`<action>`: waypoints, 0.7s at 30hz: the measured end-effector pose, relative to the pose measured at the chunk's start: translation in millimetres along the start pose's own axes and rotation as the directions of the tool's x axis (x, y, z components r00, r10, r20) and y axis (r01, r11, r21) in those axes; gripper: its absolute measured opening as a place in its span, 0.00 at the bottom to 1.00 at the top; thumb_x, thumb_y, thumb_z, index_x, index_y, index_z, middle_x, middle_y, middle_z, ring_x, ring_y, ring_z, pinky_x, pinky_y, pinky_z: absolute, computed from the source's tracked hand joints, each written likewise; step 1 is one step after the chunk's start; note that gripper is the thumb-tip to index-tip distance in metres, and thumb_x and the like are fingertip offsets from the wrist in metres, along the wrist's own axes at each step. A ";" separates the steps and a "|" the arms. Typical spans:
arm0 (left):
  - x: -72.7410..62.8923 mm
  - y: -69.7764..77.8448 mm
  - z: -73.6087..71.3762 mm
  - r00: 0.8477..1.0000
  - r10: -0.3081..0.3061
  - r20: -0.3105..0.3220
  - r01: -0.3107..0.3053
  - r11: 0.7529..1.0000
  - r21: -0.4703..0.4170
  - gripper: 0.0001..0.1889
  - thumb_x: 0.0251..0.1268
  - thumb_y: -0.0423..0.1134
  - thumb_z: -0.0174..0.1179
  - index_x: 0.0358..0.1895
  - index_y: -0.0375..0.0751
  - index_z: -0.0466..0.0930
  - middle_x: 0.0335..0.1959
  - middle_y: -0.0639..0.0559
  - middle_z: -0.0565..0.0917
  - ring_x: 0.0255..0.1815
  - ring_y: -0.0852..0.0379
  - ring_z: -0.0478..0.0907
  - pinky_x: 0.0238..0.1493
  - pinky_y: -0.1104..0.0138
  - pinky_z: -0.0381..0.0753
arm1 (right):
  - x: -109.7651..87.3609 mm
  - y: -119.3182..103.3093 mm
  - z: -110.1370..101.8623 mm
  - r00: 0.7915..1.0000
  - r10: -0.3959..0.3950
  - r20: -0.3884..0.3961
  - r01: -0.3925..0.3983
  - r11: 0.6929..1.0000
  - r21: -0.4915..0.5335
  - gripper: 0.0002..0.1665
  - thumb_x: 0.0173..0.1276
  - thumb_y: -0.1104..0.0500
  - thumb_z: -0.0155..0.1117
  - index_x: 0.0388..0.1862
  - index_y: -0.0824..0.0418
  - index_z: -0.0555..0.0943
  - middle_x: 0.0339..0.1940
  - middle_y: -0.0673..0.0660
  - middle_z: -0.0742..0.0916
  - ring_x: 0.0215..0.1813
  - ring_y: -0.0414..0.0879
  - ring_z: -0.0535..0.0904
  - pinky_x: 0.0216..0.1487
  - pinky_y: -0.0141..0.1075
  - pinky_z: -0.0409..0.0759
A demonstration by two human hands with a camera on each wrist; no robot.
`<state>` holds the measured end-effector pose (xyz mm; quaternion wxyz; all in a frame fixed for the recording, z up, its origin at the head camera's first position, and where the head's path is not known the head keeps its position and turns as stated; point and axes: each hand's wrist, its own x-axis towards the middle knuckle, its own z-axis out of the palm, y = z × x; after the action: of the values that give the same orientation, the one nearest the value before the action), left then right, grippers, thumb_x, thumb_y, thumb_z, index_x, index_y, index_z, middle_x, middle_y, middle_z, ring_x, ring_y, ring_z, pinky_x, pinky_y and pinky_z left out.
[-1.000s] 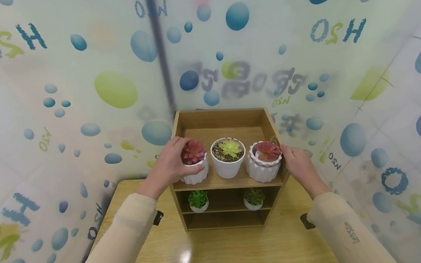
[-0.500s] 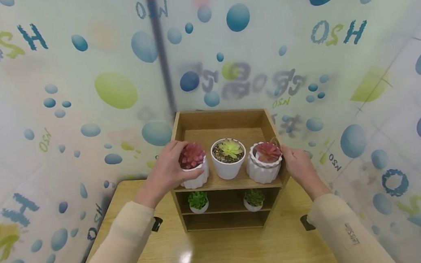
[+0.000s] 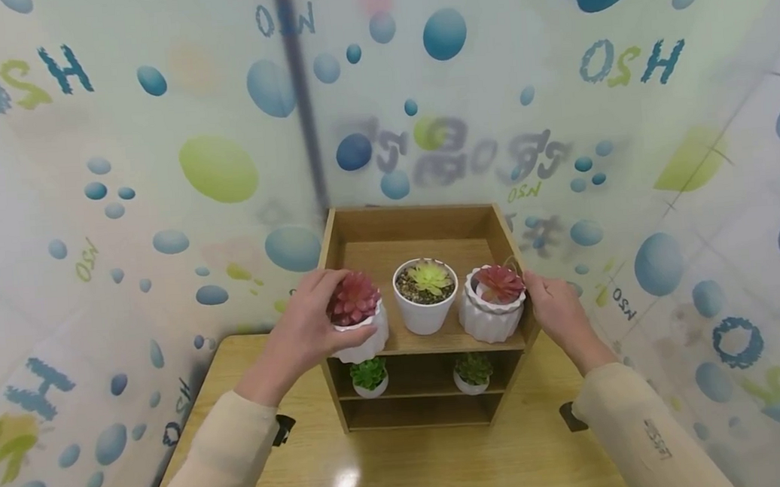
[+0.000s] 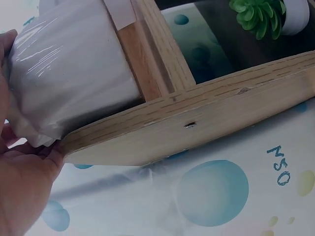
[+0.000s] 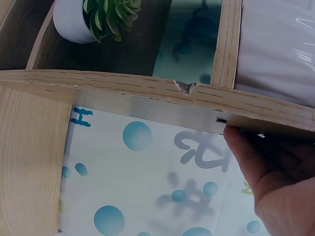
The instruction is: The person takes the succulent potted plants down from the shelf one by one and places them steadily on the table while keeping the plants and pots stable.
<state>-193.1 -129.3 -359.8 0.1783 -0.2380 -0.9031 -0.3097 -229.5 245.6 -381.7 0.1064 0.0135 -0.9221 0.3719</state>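
Note:
My left hand [image 3: 301,325] grips a white ribbed pot [image 3: 368,343] with a red succulent [image 3: 355,299], thumb across its front and fingers behind. The pot overlaps the upper front edge of a wooden shelf unit [image 3: 416,223]. In the left wrist view, the white pot [image 4: 69,64] sits close inside the side panel, with my fingers at its rim. My right hand [image 3: 557,303] touches the unit's right outer side; in the right wrist view its extended thumb [image 5: 238,147] presses the panel, while the other fingers are in shadow.
On the upper shelf stand a white pot [image 3: 425,313] with a light green succulent and a ribbed pot [image 3: 490,319] with a red one. Below are two small potted plants, one bright green [image 3: 369,375], one darker [image 3: 473,370]. The unit stands on a wooden table [image 3: 406,469] near patterned walls.
My left hand has drawn the left red-succulent pot forward, so that it now overlaps the shelf's front edge and nears the bright green plant. The right hand stays at the side panel.

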 end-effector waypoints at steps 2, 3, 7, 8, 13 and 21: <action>-2.3 1.8 -1.7 1.000 0.008 0.003 -0.008 1.000 0.003 0.39 0.47 0.49 0.83 0.61 0.37 0.77 0.53 0.45 0.79 0.52 0.49 0.75 0.48 0.55 0.84 | -0.6 0.6 -0.3 1.000 0.003 0.003 -0.003 1.000 0.004 0.35 0.84 0.48 0.42 0.11 0.54 0.61 0.15 0.52 0.67 0.29 0.54 0.70 0.32 0.41 0.68; -3.3 2.3 -2.2 1.000 0.013 0.003 -0.013 1.000 0.002 0.39 0.46 0.49 0.83 0.61 0.38 0.77 0.52 0.45 0.79 0.51 0.49 0.75 0.48 0.55 0.84 | -0.9 1.0 -0.5 1.000 0.005 0.005 -0.006 1.000 0.006 0.35 0.84 0.48 0.42 0.11 0.54 0.61 0.14 0.52 0.67 0.29 0.54 0.70 0.32 0.41 0.68; -7.1 3.8 -3.5 0.999 0.040 0.000 -0.040 0.999 0.002 0.39 0.45 0.48 0.83 0.62 0.37 0.77 0.51 0.45 0.79 0.50 0.50 0.76 0.47 0.56 0.85 | -1.6 1.9 -0.9 1.000 0.014 0.018 -0.015 0.999 0.029 0.35 0.84 0.48 0.41 0.10 0.54 0.60 0.13 0.50 0.65 0.25 0.50 0.66 0.29 0.40 0.65; -7.8 4.1 -3.8 0.999 0.047 -0.003 -0.047 0.999 0.003 0.40 0.45 0.48 0.84 0.62 0.37 0.77 0.51 0.45 0.79 0.49 0.50 0.76 0.47 0.55 0.85 | -1.5 1.9 -1.0 1.000 0.016 0.018 -0.017 0.999 0.031 0.35 0.84 0.48 0.41 0.10 0.54 0.60 0.13 0.49 0.64 0.25 0.50 0.66 0.29 0.40 0.64; -11.4 5.0 -5.8 0.996 0.087 -0.024 -0.087 0.996 0.008 0.41 0.43 0.48 0.84 0.62 0.37 0.77 0.52 0.45 0.80 0.50 0.49 0.78 0.49 0.54 0.85 | -0.5 2.0 -0.8 1.000 0.015 0.015 -0.016 0.999 0.039 0.35 0.84 0.48 0.42 0.10 0.54 0.61 0.12 0.49 0.65 0.24 0.49 0.65 0.28 0.40 0.64; -21.6 8.4 -9.8 0.991 0.130 -0.030 -0.129 0.992 0.008 0.40 0.44 0.49 0.83 0.63 0.40 0.77 0.54 0.47 0.80 0.51 0.52 0.77 0.47 0.56 0.86 | 1.3 1.2 0.0 1.000 0.005 0.021 -0.006 0.999 0.047 0.35 0.84 0.48 0.42 0.10 0.54 0.60 0.12 0.48 0.65 0.22 0.47 0.64 0.27 0.40 0.64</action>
<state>-169.1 -136.7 -358.6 0.2126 -0.2907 -0.8839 -0.2983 -231.0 246.5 -382.3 0.0952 0.0175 -0.9142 0.3935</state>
